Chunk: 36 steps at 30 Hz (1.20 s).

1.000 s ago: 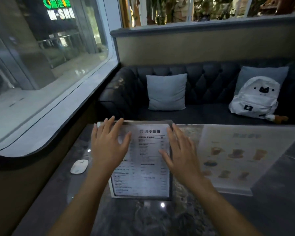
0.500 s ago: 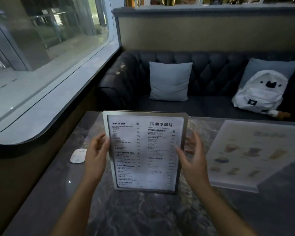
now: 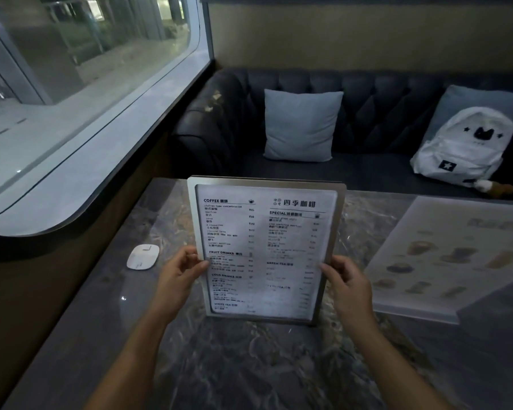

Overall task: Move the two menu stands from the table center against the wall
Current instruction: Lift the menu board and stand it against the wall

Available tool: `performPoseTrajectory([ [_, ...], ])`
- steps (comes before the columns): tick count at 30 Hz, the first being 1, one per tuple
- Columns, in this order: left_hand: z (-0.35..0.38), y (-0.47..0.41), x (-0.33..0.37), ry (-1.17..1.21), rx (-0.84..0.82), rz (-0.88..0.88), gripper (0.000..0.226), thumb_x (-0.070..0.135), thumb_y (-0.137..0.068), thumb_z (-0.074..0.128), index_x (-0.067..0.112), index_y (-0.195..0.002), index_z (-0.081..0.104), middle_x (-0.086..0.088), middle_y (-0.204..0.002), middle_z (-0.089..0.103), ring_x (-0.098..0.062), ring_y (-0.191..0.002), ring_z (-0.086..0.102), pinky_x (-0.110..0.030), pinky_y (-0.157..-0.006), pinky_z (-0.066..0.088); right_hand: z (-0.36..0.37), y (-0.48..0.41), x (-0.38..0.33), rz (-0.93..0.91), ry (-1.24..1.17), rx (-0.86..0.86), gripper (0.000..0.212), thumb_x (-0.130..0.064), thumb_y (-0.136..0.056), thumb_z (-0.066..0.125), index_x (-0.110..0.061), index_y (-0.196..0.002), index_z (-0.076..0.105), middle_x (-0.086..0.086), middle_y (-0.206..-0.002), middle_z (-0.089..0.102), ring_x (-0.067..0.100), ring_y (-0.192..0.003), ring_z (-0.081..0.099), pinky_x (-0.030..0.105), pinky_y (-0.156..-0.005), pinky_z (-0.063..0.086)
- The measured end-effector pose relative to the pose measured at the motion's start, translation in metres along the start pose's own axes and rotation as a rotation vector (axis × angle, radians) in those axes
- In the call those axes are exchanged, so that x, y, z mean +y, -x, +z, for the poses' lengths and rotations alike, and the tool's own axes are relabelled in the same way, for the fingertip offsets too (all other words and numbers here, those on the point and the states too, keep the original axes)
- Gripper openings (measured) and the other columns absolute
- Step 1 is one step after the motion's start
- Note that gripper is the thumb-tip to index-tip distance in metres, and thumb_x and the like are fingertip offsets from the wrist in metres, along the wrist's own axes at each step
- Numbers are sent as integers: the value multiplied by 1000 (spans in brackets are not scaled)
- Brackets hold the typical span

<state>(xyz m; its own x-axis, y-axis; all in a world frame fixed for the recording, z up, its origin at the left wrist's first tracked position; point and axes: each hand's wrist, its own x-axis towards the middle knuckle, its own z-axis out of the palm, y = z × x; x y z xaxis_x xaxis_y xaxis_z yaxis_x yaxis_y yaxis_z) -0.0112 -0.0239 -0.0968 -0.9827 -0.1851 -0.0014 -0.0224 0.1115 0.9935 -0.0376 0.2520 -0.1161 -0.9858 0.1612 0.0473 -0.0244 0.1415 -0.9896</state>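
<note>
A metal-framed menu stand [image 3: 265, 247] with black text on white paper is upright over the middle of the dark marble table [image 3: 249, 368], its printed face toward me. My left hand [image 3: 179, 281] grips its left edge and my right hand [image 3: 347, 287] grips its right edge, both about two thirds down. Its bottom edge is close to the tabletop; I cannot tell whether it touches. A second menu stand [image 3: 444, 255], a clear acrylic one with drink pictures, leans on the table at the right, untouched.
A small white oval device [image 3: 142, 257] lies on the table near the left edge. The wall with a large window [image 3: 80, 72] runs along the table's left side. Behind the table a dark sofa [image 3: 367, 113] carries a grey cushion [image 3: 301, 125] and a white backpack [image 3: 462, 146].
The framed menu stand was leaning back under my flat hands; both hands have closed on its side edges and raised it upright, facing me. The acrylic stand has not moved.
</note>
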Motion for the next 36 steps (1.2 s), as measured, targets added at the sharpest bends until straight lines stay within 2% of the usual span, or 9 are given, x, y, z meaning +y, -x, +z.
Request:
performPoseTrajectory([
  [3,-3,-3,0,1,-28,30,18,-8,-83,53,9,-86,56,-8,-81,61,-2,-70,61,-16,-68,51,1,-1,-1,12,-20,4,23,-5,-83,60,-26,-76,63,-6,-80,67,-5,-69,61,10,-61,49],
  [7,-11,-3,-2,27,-80,32,19,-12,-81,51,6,-83,56,6,-75,71,-3,-72,64,-17,-68,54,3,0,-7,9,-29,2,20,-4,-83,59,-22,-75,63,-4,-76,67,-2,-67,62,11,-58,50],
  [12,-28,10,-8,31,39,24,10,-13,-79,54,-9,-79,46,-16,-73,41,-14,-70,48,-25,-71,47,11,2,-19,1,-20,-33,15,-10,-83,60,-23,-79,64,-3,-82,69,3,-73,65,19,-63,53],
  [14,-42,19,-5,-15,73,53,15,-9,-79,58,-8,-74,44,-16,-73,43,-18,-72,48,-26,-70,46,17,3,-27,-19,-22,-83,14,-11,-82,61,-24,-79,65,-4,-82,69,4,-74,65,20,-63,55],
  [18,-71,45,1,-42,147,85,21,-8,-77,59,3,-67,45,-1,-63,47,-8,-64,49,-19,-65,48,41,7,-43,-60,-45,-189,18,-7,-82,61,-23,-75,64,-8,-74,69,0,-70,64,13,-59,52],
  [22,-95,79,0,-58,266,88,18,-14,-77,56,-7,-71,41,-13,-70,42,-3,-62,48,-12,-60,46,73,17,-52,-87,-56,-300,15,-3,-82,60,-16,-77,65,1,-81,67,1,-71,64,14,-61,52],
  [26,-119,116,-2,-68,381,39,22,-16,-78,54,1,-70,42,-13,-70,38,-1,-59,45,-11,-57,43,106,32,-57,-154,10,-402,8,-4,-81,61,-8,-86,66,6,-84,66,10,-77,63,20,-66,53],
  [29,-136,148,-6,-77,472,-5,28,-13,-77,57,9,-66,45,-11,-69,38,-1,-58,43,-9,-55,42,130,46,-58,-169,24,-493,10,-6,-82,60,-14,-86,65,-2,-81,66,-4,-69,62,10,-60,50],
  [36,-161,220,-13,-55,709,-75,46,-14,-73,61,28,-56,56,-1,-64,43,2,-57,47,-9,-56,44,188,83,-59,-162,48,-664,15,-11,-85,58,-24,-84,64,-9,-83,67,-7,-72,61,6,-59,47],
])
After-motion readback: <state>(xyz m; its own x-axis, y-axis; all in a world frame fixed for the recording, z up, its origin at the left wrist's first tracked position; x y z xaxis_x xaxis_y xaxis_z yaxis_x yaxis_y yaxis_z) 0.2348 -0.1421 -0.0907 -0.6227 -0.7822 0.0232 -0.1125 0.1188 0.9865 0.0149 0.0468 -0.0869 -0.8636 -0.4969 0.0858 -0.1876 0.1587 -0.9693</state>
